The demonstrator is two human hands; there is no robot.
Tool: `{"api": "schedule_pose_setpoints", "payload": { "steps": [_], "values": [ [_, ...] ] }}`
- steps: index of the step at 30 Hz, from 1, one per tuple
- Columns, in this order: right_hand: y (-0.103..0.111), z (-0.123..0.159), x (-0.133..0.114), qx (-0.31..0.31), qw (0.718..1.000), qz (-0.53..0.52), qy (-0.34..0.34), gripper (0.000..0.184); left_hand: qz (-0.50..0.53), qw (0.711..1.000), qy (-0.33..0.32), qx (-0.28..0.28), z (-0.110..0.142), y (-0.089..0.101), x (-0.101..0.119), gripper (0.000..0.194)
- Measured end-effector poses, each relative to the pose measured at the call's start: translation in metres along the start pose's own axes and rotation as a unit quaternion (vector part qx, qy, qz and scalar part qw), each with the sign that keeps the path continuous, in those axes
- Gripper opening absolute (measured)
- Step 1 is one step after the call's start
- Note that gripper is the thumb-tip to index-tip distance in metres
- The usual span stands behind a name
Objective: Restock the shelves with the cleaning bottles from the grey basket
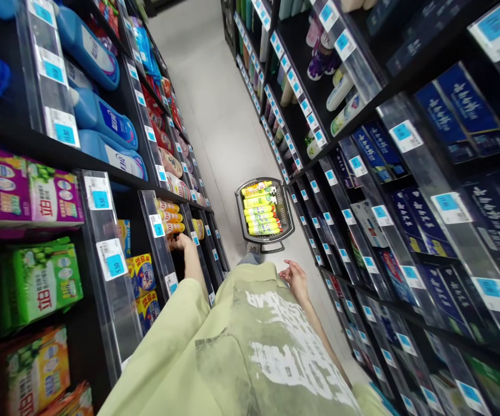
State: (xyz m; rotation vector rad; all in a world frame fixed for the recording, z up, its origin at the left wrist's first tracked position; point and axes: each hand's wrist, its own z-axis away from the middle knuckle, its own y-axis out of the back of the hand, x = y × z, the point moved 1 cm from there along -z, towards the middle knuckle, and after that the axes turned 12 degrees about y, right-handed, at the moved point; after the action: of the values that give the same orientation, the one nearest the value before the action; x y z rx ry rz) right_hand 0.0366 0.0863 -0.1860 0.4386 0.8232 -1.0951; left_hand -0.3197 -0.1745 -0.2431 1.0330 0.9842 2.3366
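My left hand (183, 242) reaches into the left-hand shelf, at the lowest of several orange-yellow cylindrical containers (172, 217) stacked on their sides. Its fingertips are partly hidden by the shelf's clear front strip, so their grip does not show. My right hand (295, 277) hangs by my side with loosely bent fingers apart and nothing in them. On the floor ahead of my feet stands a dark shopping basket (288, 222). In it several yellow and green cylindrical containers (260, 209) lie side by side, some with red ends.
Blue bottles (113, 118), purple packs (2, 188) and green packs (50, 280) fill the left shelves. Dark blue boxes (447, 110) line the right shelves. Price tags run along the shelf edges. A pale floor aisle (206, 98) stretches between both racks.
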Motion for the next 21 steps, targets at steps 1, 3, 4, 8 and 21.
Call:
{"api": "schedule_pose_setpoints", "payload": {
  "steps": [1,3,4,8,21],
  "values": [
    [0.001,0.0,0.0,-0.001,1.0,-0.002,0.002,0.048,-0.016,1.0,0.007,-0.001,0.003,-0.007,-0.002,0.032],
    [0.004,-0.001,0.001,-0.001,1.0,-0.005,0.0,0.05,-0.047,0.999,0.003,-0.023,0.017,-0.026,-0.008,0.039],
    [0.007,-0.002,0.002,0.0,1.0,-0.005,-0.004,0.051,-0.062,0.997,-0.006,-0.045,0.028,-0.038,-0.013,0.042],
    [0.024,-0.007,0.01,0.021,0.999,0.011,-0.022,0.04,-0.134,0.964,-0.077,-0.215,0.089,-0.097,-0.044,0.037],
    [0.088,0.007,0.029,0.138,0.963,0.185,-0.138,0.026,-0.337,0.765,-0.213,-0.506,0.139,-0.191,-0.055,0.033]
  ]
}}
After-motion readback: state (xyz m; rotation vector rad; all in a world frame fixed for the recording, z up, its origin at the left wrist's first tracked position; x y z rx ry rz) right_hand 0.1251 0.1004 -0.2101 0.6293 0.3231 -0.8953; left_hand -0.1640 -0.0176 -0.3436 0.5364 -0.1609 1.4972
